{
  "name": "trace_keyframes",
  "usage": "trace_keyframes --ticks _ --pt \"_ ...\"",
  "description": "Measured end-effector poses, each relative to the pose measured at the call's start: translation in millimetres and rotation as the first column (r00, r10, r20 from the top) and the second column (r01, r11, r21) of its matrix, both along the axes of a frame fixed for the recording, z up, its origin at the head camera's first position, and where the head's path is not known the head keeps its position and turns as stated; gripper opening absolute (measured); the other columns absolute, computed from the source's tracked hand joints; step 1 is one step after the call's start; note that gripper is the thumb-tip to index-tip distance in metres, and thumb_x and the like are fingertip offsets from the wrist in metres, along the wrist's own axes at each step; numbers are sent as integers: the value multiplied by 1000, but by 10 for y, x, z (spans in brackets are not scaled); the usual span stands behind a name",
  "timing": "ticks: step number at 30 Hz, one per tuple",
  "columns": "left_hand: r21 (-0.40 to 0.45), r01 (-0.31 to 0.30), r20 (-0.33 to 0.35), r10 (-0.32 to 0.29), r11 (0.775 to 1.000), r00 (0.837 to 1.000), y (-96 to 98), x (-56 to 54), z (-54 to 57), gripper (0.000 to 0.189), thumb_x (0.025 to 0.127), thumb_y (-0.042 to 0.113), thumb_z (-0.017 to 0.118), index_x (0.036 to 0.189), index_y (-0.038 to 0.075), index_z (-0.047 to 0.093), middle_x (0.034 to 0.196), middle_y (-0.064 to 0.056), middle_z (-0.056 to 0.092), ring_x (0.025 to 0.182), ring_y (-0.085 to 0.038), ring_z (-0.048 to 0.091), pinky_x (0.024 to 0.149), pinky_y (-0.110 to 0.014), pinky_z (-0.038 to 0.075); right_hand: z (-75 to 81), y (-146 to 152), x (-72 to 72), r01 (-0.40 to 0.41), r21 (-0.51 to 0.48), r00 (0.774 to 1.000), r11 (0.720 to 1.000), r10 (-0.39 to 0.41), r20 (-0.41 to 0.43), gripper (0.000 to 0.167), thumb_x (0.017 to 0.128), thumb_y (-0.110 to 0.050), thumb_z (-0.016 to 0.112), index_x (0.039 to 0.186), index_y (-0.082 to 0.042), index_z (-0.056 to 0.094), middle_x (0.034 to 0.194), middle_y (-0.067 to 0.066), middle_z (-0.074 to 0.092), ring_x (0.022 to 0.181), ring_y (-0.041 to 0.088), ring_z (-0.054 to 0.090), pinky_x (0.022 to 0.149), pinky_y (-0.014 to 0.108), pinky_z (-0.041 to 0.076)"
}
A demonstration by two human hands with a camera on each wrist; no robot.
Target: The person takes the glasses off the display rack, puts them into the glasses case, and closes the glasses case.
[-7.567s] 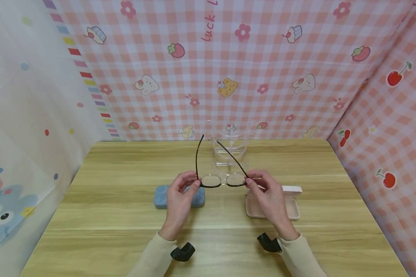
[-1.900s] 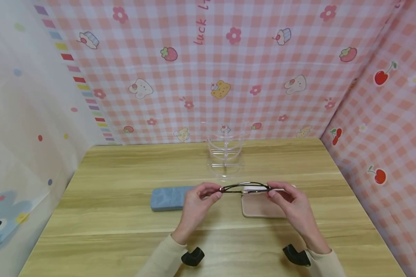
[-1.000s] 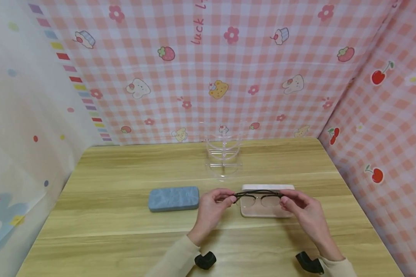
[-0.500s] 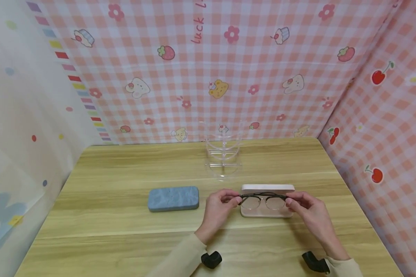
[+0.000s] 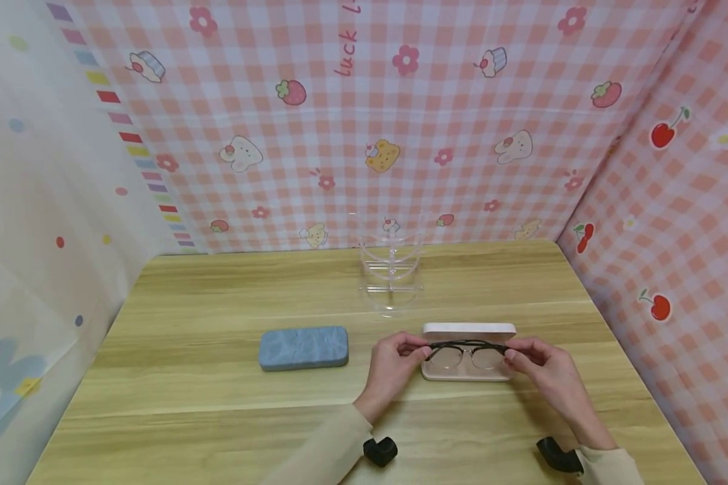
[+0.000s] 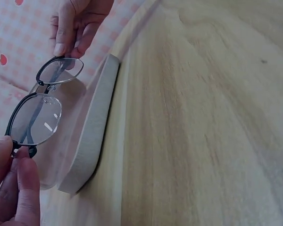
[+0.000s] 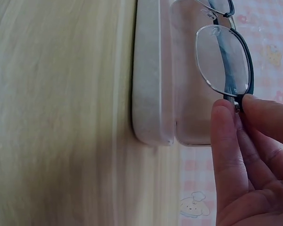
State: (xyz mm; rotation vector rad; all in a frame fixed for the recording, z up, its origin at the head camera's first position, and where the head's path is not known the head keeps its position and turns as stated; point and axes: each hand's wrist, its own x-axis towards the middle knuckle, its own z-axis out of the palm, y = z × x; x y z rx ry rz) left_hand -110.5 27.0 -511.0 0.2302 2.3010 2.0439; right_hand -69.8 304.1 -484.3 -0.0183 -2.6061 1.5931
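A pair of eyeglasses (image 5: pixel 467 345) with dark upper rims and folded temples is held level above an opened glasses case (image 5: pixel 468 375). My left hand (image 5: pixel 394 364) pinches the left end of the frame between thumb and fingers. At the other end, my right hand (image 5: pixel 546 370) pinches the hinge corner. The case has a pale pink lining, and its lid stands raised at the back. In the left wrist view the lenses (image 6: pixel 37 120) hang over the case (image 6: pixel 92 127). From the right wrist, the thumb and fingers (image 7: pixel 224 136) show closed on the hinge.
A blue glasses case (image 5: pixel 304 348), closed, lies to the left on the wooden table (image 5: pixel 218 417). Behind stands a clear acrylic display stand (image 5: pixel 391 269). A pink checked cloth (image 5: pixel 340 121) covers the back and right walls.
The temples, spread out at first, are now folded. Both hands have carried the eyeglasses rightward from mid-table to over the pink case, drifting slightly right in the last half second.
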Motion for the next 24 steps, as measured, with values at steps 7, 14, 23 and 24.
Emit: trace_keyframes --ticks 7,14,23,24 --pt "-75 -1 3 2 997 1000 32 -51 -49 9 88 9 82 94 5 79 86 -3 76 77 -6 67 71 -21 57 -17 49 -24 -9 72 1000 997 6 29 21 98 -12 73 110 5 73 96 13 77 82 2 68 70 18 57" --pt "-156 -3 -10 2 988 1000 34 -103 -95 7 86 10 84 91 7 80 86 0 76 77 -5 67 72 -22 56 -21 54 -63 -11 152 999 988 4 49 18 97 -12 74 108 3 74 96 12 77 82 1 66 70 16 54" --pt "-224 15 -18 -20 975 1000 39 -141 -121 4 86 11 84 89 9 81 86 3 76 78 -2 65 75 -22 55 -56 65 -90 -13 232 999 973 4 41 14 96 -11 74 104 0 76 98 11 77 81 1 63 68 17 52" --pt "-225 15 -21 -20 974 1000 40 -142 -120 5 85 10 84 89 9 81 86 3 76 77 -2 65 74 -22 55 -58 65 -91 -14 233 999 972 4 42 13 96 -11 74 104 0 76 98 11 77 80 2 63 68 18 52"
